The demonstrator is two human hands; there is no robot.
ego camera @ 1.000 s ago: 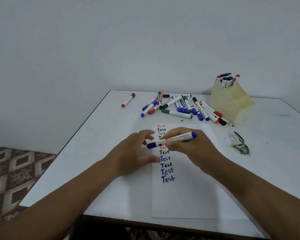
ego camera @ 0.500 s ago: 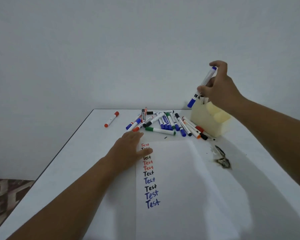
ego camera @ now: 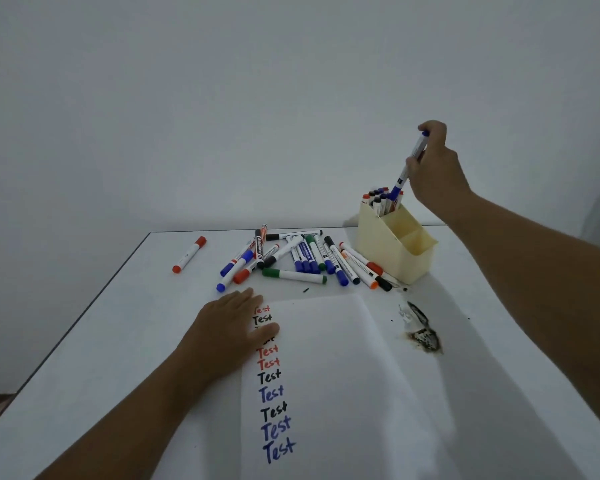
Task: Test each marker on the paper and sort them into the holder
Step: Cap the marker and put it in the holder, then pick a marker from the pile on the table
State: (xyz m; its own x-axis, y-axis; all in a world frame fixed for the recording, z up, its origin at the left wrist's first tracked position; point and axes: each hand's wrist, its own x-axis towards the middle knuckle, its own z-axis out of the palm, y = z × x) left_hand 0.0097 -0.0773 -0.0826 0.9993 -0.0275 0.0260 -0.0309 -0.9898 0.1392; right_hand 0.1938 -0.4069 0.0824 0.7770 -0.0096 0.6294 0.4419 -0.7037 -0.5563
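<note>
My right hand (ego camera: 432, 168) grips a capped blue marker (ego camera: 408, 164), tilted cap-down over the back compartment of the cream holder (ego camera: 392, 249), its cap among the several markers standing there. The holder's two front compartments look empty. My left hand (ego camera: 227, 332) lies flat and open on the left edge of the white paper (ego camera: 326, 375), covering part of a column of "Test" words in red, black and blue. A pile of several loose markers (ego camera: 302, 259) lies on the table behind the paper.
One red marker (ego camera: 189, 254) lies apart at the far left of the white table (ego camera: 118, 323). A dark scorched stain (ego camera: 421, 332) marks the table right of the paper. The left table edge drops to a patterned floor. A plain wall stands behind.
My right hand carried the blue marker from above the paper up to the holder and has lowered its cap end into the back compartment. My left hand stayed flat on the paper.
</note>
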